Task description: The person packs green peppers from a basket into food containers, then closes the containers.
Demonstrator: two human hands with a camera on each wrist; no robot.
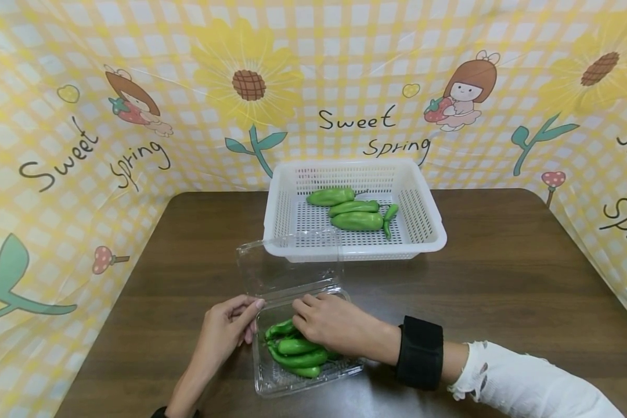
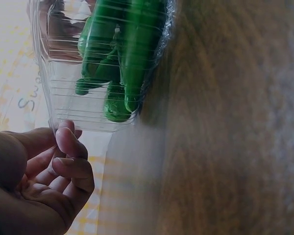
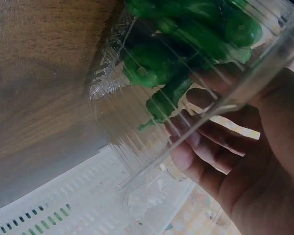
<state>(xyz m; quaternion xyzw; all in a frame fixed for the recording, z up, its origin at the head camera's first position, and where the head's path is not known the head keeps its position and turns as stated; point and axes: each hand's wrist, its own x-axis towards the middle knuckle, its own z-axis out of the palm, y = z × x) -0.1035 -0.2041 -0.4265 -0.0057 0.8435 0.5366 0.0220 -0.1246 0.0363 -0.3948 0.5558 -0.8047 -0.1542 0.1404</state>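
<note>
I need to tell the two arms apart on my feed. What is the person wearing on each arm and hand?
The right hand is bare, with a wide black band round the wrist and a white sleeve with a frayed cuff behind it. The left hand is bare too; a dark band edge shows at the picture's bottom, with no sleeve in view.

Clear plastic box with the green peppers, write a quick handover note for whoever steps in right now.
Left hand: fingers touch the left edge of the clear box, gripping nothing.
Right hand: inside the box, resting on the peppers in the box; whether it grips one is hidden.
The box sits near the front table edge, lid standing open.
Done: several peppers lie in the box.
Left: a few peppers in the white basket, and the lid is not closed.
</note>
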